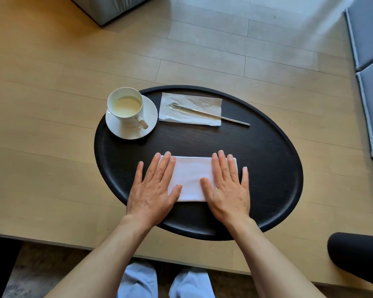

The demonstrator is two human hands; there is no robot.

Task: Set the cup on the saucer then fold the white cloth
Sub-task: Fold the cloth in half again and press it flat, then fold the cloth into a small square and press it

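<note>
Both hands, left hand (154,190) and right hand (227,188), are pressed flat, fingers spread, gripping nothing, on the folded cloth (191,179). At ten o'clock on the tray (267,168), pale liquid is held in the cup (125,107), seated on the saucer (148,117).

Both hands lie flat, palms down, with the fingers stretched forward and a little spread. The left hand (153,188) is on the left side, its fingers pointing forward and slightly to the right; its thumb points inward, toward the other hand. The right hand (227,188) is on the right side, its fingers pointing almost straight ahead, the little finger spread out to the right; its thumb also points inward. The two thumbs are near each other but do not touch. Both forearms are bare and come up from the bottom of the view, each angling inward to its wrist. The wrists are straight, not bent.
</note>
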